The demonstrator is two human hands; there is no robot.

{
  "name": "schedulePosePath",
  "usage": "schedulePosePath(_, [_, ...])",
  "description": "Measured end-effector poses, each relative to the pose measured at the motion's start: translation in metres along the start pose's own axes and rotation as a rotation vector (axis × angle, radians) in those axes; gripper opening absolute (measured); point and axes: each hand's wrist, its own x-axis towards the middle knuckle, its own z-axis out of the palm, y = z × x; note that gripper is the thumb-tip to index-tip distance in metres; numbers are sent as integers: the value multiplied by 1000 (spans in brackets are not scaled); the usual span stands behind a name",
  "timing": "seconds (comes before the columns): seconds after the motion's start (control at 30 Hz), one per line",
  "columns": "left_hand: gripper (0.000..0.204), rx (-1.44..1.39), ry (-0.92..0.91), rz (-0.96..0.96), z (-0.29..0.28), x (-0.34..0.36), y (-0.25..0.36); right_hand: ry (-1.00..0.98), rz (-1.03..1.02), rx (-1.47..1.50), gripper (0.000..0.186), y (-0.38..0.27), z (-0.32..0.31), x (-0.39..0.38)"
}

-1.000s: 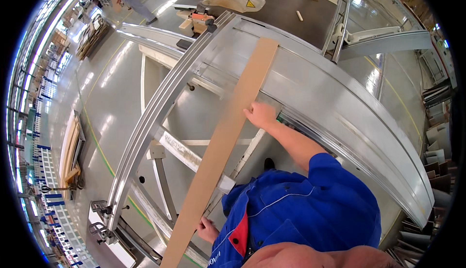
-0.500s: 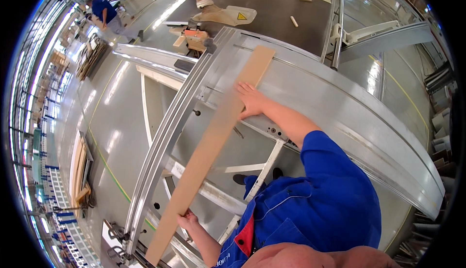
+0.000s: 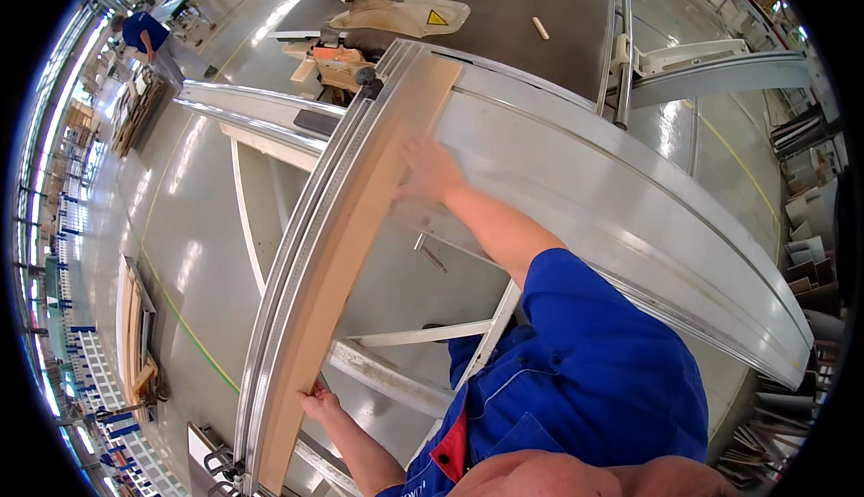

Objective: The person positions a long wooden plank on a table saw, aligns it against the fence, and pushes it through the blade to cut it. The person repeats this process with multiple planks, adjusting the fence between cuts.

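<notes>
A long pale wooden board lies along the grey metal fence rail of a sliding table saw. My left hand grips the board's near edge low down. My right hand, slightly blurred, presses flat on the board's far part next to the grey saw table. Both arms wear blue sleeves.
A yellow dust hose and cream blade guard sit at the far end of the saw. Small wood offcuts lie on the dark table top. Another person in blue stands far left. Stacked boards lie on the floor left.
The board swung from a diagonal lie across the table to flush against the fence rail. My right hand moved farther up and my left hand shifted with the near end.
</notes>
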Motion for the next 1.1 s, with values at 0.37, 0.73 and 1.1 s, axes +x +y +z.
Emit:
schedulePosePath(0.37, [48, 60, 14, 51, 46, -40, -15, 117, 13, 88, 107, 18, 4, 9])
schedulePosePath(0.73, [61, 7, -330, -219, 49, -53, -63, 125, -18, 148, 106, 22, -3, 8])
schedulePosePath(1.1, [58, 95, -485, -241, 43, -33, -55, 138, 2, 78, 100, 20, 2, 7])
